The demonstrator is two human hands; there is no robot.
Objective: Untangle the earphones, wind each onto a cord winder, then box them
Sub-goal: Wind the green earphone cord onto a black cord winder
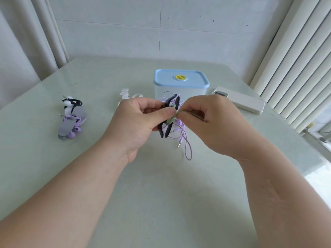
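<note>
My left hand [138, 122] grips a dark navy cord winder [169, 117] above the table, thumb pressed on its middle. A green earphone cord [176, 114] is wrapped round the winder's waist, and my right hand [211, 122] pinches that cord just to the winder's right. Under my hands a loose purple earphone [186, 142] lies on the table with its jack plug showing. At the left, a purple earphone on a grey winder [69, 126] lies beside a black earphone on a white winder [70, 104]. A clear box with a blue lid [180, 79] stands behind, closed.
A spare white winder [125, 94] lies left of the box, partly hidden by my left hand. A white phone [240, 100] lies at the right near the table edge. Curtains hang at left and right; a wall stands behind the table [161, 194].
</note>
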